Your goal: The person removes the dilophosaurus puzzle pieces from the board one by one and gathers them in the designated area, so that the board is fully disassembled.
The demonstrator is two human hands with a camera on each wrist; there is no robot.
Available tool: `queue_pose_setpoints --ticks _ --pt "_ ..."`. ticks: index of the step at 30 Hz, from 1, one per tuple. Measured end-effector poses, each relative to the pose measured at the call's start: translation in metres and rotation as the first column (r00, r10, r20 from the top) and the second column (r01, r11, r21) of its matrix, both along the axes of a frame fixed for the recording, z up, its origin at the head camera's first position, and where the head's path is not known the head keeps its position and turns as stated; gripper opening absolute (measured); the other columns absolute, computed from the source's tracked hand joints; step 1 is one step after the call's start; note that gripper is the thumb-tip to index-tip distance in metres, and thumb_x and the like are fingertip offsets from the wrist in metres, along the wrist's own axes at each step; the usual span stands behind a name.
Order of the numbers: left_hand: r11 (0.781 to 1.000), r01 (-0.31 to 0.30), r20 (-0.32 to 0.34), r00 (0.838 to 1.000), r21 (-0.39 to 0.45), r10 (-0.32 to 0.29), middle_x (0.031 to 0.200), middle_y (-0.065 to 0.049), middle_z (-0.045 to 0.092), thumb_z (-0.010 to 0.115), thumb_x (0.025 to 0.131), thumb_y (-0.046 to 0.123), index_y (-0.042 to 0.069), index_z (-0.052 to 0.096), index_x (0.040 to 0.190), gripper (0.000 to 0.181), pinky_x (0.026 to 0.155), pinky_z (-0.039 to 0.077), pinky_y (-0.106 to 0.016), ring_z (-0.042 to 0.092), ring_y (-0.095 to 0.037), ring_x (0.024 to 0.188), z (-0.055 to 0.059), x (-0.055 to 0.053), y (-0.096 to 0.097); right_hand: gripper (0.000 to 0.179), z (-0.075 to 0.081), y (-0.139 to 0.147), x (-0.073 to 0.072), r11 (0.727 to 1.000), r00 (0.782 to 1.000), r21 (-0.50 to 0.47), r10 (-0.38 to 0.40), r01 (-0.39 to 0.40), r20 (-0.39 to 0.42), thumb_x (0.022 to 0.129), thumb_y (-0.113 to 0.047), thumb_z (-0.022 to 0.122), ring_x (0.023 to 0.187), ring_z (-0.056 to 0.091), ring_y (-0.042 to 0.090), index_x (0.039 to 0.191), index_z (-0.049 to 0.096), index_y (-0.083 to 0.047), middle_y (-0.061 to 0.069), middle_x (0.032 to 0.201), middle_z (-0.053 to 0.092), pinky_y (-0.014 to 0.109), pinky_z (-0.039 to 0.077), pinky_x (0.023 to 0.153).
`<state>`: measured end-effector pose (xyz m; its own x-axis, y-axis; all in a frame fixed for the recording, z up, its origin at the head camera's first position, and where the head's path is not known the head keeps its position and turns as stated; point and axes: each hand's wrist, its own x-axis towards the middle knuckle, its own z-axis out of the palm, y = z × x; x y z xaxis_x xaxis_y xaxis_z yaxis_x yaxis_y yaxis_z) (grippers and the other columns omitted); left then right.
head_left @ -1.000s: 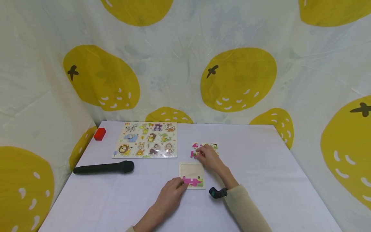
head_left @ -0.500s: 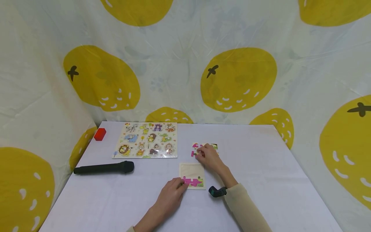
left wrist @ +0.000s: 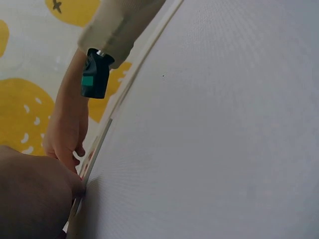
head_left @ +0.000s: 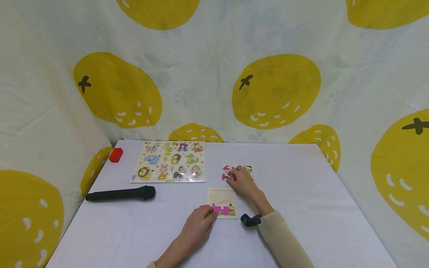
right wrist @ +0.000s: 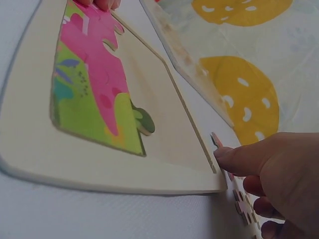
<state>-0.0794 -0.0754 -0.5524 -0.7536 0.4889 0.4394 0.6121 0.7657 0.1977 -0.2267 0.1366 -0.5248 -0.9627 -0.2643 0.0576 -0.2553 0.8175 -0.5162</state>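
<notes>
A small square wooden puzzle tray [head_left: 222, 197] lies on the white table, its near part filled with joined pink and green puzzle pieces [head_left: 226, 210]. My left hand [head_left: 198, 224] grips the tray's near left corner, with fingertips [right wrist: 103, 4] on the pink end in the right wrist view. Beyond the tray, my right hand [head_left: 242, 183] reaches over a patch of loose puzzle pieces [head_left: 248, 169]. Its thumb and fingers pinch at the edge of one puzzle piece [right wrist: 216, 140], seen edge-on beside the tray in the right wrist view. The right palm hides some loose pieces.
An animal picture board [head_left: 169, 162] lies at the back left. In front of it is a black microphone [head_left: 120, 194], and a red block [head_left: 116, 155] sits by the table's left edge. A dark device [head_left: 250, 220] is worn on the right wrist. Patterned cloth [head_left: 201, 74] hangs behind.
Both hands stay almost where they were. The tray and its joined pieces have not visibly moved, and the right fingers remain at the loose pieces.
</notes>
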Motion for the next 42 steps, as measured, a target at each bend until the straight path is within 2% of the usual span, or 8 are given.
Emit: queue_pose_setpoints --ticks 8,15,21,26,35,42 --pt "1.000 0.004 -0.036 0.999 0.009 -0.004 0.107 -0.002 0.067 0.076 0.087 0.017 0.013 0.077 0.109 0.022 0.090 0.056 -0.033 0.064 -0.017 0.102 -0.001 0.000 0.001 0.021 -0.004 0.000 -0.005 1.000 1.000 0.008 -0.007 0.007 0.011 0.090 -0.022 0.074 0.090 0.048 0.018 0.108 0.071 -0.010 0.004 0.096 0.054 0.032 0.045 0.077" --pt "1.000 0.009 -0.049 0.999 0.002 -0.009 0.106 -0.001 0.067 0.077 0.086 0.016 0.013 0.077 0.109 0.023 0.090 0.056 -0.033 0.064 -0.017 0.101 -0.002 0.000 0.001 0.025 -0.002 0.001 -0.004 1.000 1.000 -0.017 -0.011 0.011 0.027 0.090 -0.022 0.074 0.092 0.049 0.020 0.110 0.070 -0.009 0.006 0.099 0.055 0.033 0.045 0.080" --pt "1.000 0.012 -0.042 0.999 0.004 -0.012 0.106 -0.001 0.067 0.076 0.087 0.016 0.013 0.077 0.109 0.022 0.090 0.056 -0.033 0.064 -0.017 0.103 0.000 0.000 0.001 0.028 0.001 0.002 0.001 1.000 1.000 -0.015 -0.006 0.006 -0.001 0.090 -0.024 0.075 0.091 0.049 0.019 0.112 0.069 -0.009 0.006 0.100 0.056 0.033 0.046 0.079" --pt "1.000 0.012 -0.033 0.999 -0.001 -0.012 0.108 -0.002 0.067 0.075 0.089 0.017 0.013 0.077 0.111 0.022 0.091 0.056 -0.033 0.064 -0.017 0.104 0.002 0.000 0.000 0.030 0.009 0.002 0.007 0.999 1.000 -0.036 -0.007 0.006 -0.002 0.090 -0.023 0.074 0.092 0.051 0.019 0.115 0.069 -0.008 0.007 0.101 0.057 0.033 0.049 0.082" --pt "1.000 0.017 -0.080 0.997 0.003 -0.017 0.105 0.000 0.066 0.076 0.087 0.014 0.014 0.077 0.108 0.021 0.089 0.056 -0.032 0.063 -0.017 0.101 0.000 -0.001 -0.001 0.034 0.021 0.003 0.024 0.998 1.000 -0.064 -0.001 0.002 0.011 0.089 -0.023 0.075 0.091 0.051 0.018 0.118 0.068 -0.006 0.007 0.101 0.058 0.032 0.049 0.079" --pt "1.000 0.011 -0.014 1.000 -0.007 -0.012 0.110 -0.002 0.067 0.074 0.090 0.014 0.012 0.076 0.112 0.023 0.093 0.056 -0.033 0.063 -0.018 0.105 0.001 0.000 -0.001 0.036 0.020 0.007 0.041 0.997 0.999 -0.081 0.018 -0.015 0.027 0.089 -0.023 0.076 0.090 0.053 0.015 0.119 0.067 -0.006 0.004 0.102 0.059 0.031 0.050 0.079"
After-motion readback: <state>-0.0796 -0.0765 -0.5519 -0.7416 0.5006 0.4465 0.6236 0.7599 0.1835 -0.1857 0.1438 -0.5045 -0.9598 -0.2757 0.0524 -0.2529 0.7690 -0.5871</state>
